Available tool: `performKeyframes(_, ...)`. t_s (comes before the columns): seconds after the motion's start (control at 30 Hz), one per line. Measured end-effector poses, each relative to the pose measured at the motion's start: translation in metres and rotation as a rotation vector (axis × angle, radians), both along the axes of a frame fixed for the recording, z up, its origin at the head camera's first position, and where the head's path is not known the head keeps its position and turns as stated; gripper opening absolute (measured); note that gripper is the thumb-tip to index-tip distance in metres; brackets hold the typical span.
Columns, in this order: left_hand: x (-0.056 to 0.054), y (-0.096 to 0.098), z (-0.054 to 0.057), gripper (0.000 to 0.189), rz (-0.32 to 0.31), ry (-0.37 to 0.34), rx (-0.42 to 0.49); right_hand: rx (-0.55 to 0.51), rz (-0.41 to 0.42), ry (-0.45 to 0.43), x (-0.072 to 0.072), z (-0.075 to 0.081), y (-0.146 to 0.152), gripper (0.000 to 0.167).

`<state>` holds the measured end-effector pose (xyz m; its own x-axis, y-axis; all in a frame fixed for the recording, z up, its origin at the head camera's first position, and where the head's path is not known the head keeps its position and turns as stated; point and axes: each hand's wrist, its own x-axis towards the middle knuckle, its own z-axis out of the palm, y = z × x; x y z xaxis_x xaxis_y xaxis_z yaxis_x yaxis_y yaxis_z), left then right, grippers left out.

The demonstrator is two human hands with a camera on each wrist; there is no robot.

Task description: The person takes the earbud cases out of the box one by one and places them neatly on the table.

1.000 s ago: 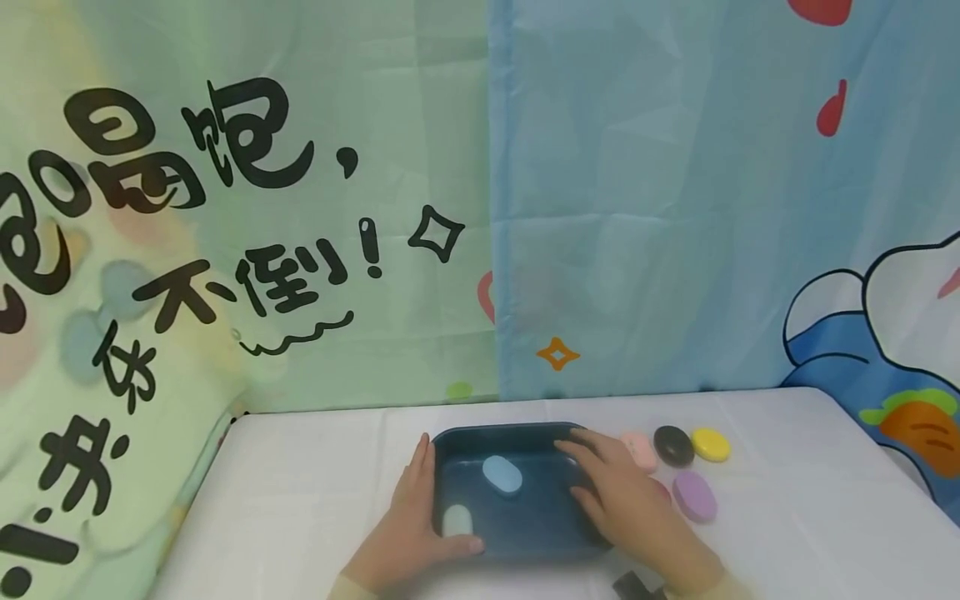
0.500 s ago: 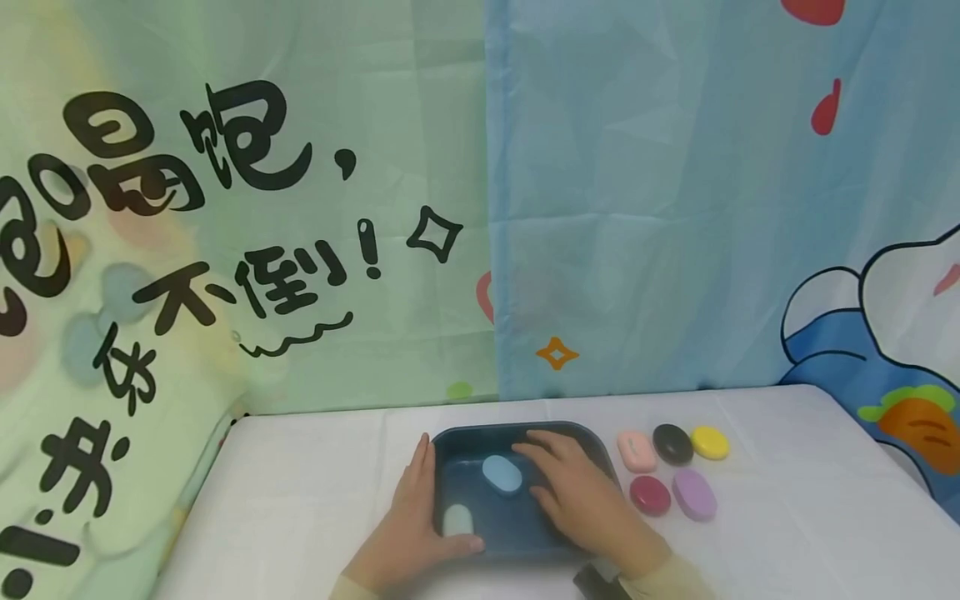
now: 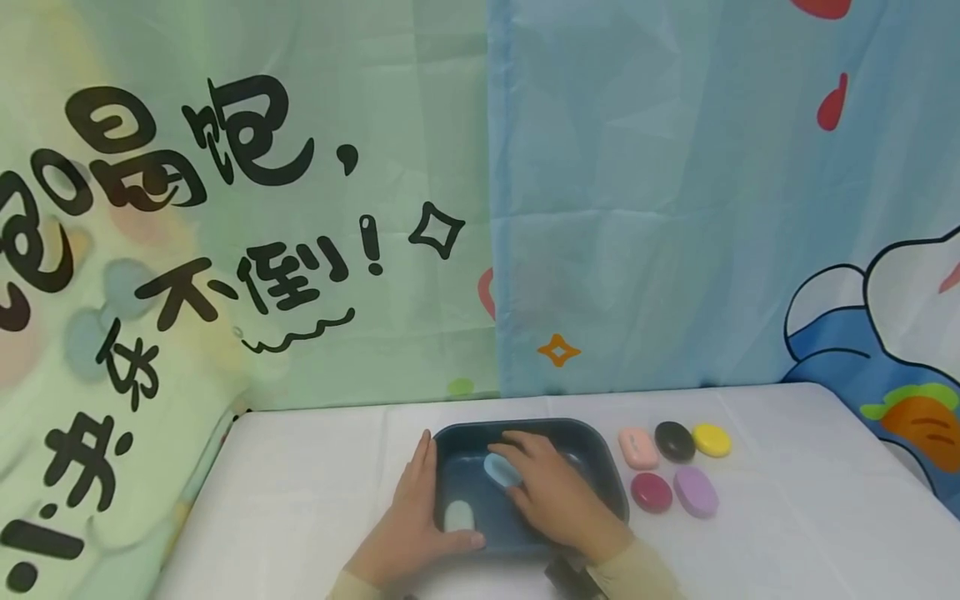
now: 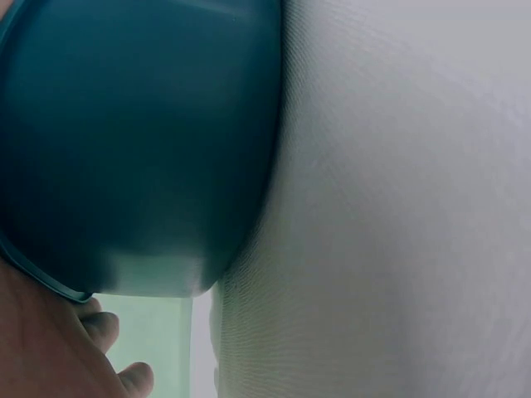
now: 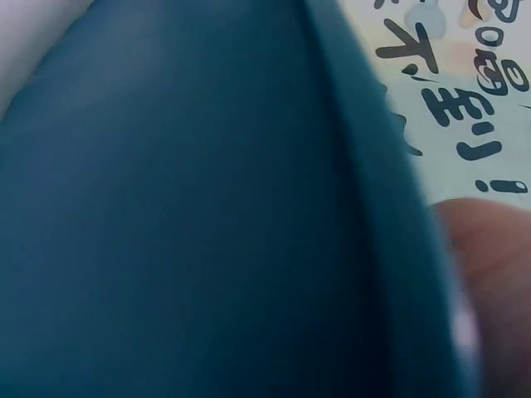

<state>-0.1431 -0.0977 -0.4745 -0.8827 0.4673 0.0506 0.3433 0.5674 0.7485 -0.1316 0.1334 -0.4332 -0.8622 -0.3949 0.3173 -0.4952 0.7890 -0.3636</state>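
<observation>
A dark blue tray stands on the white table in the head view. My left hand holds its near left corner, fingers along the outer left wall and thumb on the near rim. Inside the tray lie a light blue oval soap bar and, near the left hand, a pale green soap bar. My right hand reaches into the tray, its index finger and thumb spread about the blue bar, partly covering it; firm contact cannot be seen. The left wrist view shows the tray's outer wall.
To the tray's right lie a pink bar, a black oval bar, a yellow one, a red one and a purple one. A printed curtain hangs behind the table.
My right hand has moved left from the tray's right side to the blue soap bar, uncovering the red and pink bars. My left hand has stayed on the tray.
</observation>
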Motion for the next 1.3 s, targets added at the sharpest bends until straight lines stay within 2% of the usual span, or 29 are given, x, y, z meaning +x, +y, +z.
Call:
performKeyframes(0.4, -0.002, 0.0, -0.002, 0.132, 0.003, -0.001, -0.012, 0.063, 0.039, -0.096, -0.008, -0.011, -0.01, 0.053)
performKeyframes(0.8, 0.0, 0.0, 0.001, 0.131, 0.0, 0.007, -0.009, 0.133, 0.091, -0.084, -0.009, -0.016, -0.01, 0.055)
performKeyframes(1.3, 0.003, 0.001, 0.003, 0.131, 0.001, -0.001, -0.004, 0.103, 0.058, -0.044, -0.007, -0.018, -0.007, 0.054)
